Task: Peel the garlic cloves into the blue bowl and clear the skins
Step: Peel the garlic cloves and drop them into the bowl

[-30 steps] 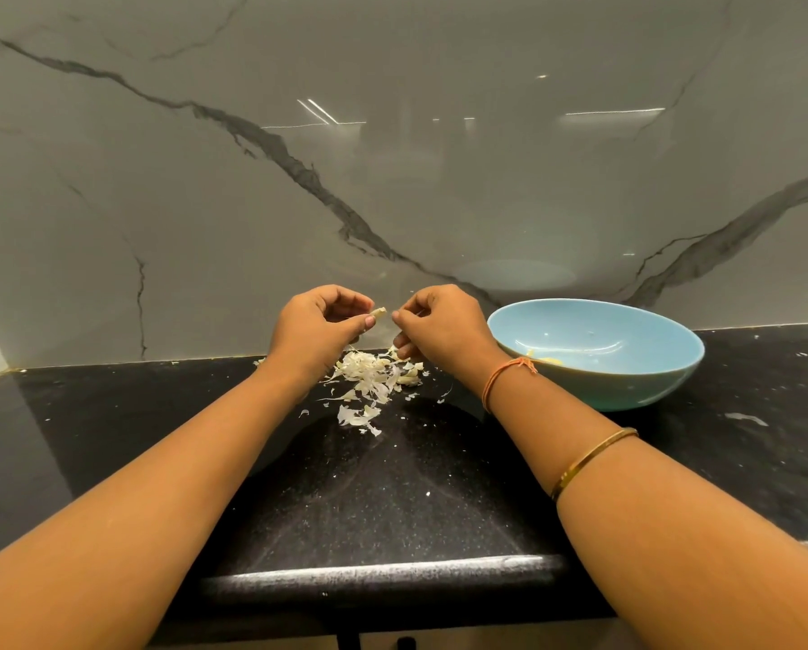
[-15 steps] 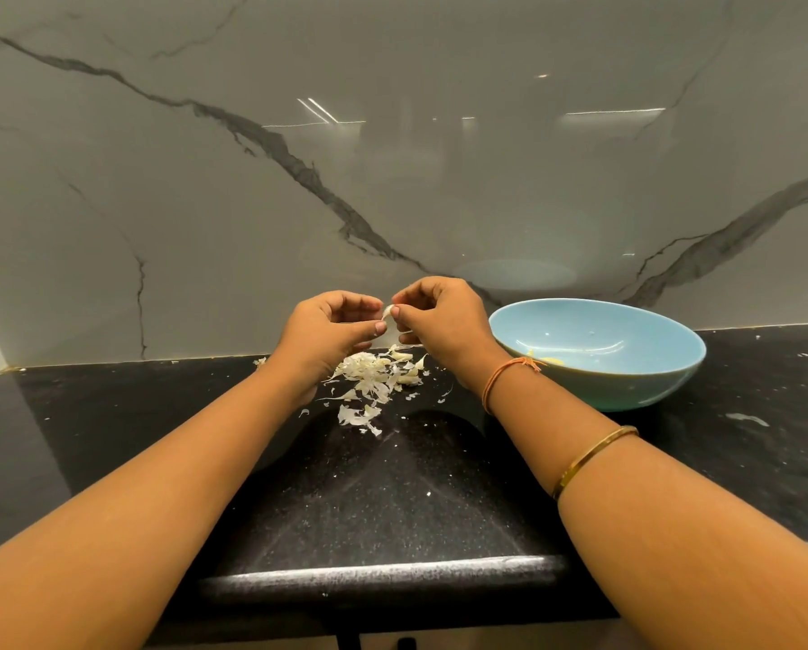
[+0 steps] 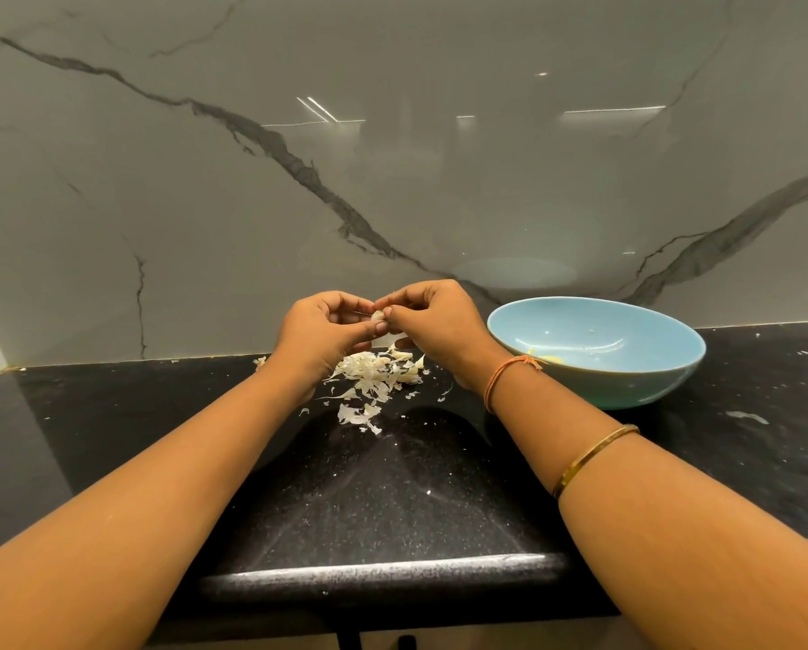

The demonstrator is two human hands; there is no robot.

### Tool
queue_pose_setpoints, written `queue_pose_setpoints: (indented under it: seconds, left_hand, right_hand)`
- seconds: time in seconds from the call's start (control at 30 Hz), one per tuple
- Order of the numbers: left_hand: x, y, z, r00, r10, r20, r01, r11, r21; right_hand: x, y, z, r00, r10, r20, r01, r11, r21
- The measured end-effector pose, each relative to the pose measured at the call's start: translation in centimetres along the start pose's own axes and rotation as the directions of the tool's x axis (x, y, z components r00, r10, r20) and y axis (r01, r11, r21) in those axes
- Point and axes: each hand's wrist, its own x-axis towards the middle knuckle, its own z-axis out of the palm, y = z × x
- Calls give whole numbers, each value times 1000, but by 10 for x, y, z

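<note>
A small pale garlic clove [image 3: 377,315] is pinched between both hands, held above the counter. My left hand [image 3: 320,337] holds it from the left with curled fingers and thumb. My right hand [image 3: 432,321] pinches it from the right. Directly below lies a heap of whitish garlic skins [image 3: 376,375] on the black counter [image 3: 369,485]. The blue bowl [image 3: 627,382] stands to the right of my right wrist, with a yellowish peeled clove [image 3: 552,359] partly visible inside behind the wrist.
A glossy marble wall [image 3: 392,180] rises right behind the hands and bowl. A few stray skin flakes [image 3: 746,417] lie on the counter right of the bowl. The counter's rounded front edge [image 3: 383,570] runs below my forearms.
My hands have come closer together until the fingertips meet on the clove, and both have risen slightly above the skin heap.
</note>
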Motion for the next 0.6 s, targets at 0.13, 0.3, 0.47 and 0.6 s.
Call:
queue_pose_setpoints:
  seconds: [0.13, 0.3, 0.47, 0.6]
  left_hand:
    - [0, 0, 0, 999, -29, -15, 28, 999, -46]
    - [0, 1, 0, 999, -36, -13, 35, 997, -71]
    - [-1, 1, 0, 1000, -27, -12, 27, 999, -46]
    - [-3, 2, 1, 1000, 16, -7, -16, 999, 29]
  right_hand:
    - [1, 0, 0, 998, 55, -11, -54, 995, 81]
    - [-1, -1, -2, 989, 144, 25, -146, 976, 159]
    - [-3, -2, -1, 986, 147, 79, -161, 963, 217]
    - [-2, -1, 0, 988, 134, 71, -144, 973, 181]
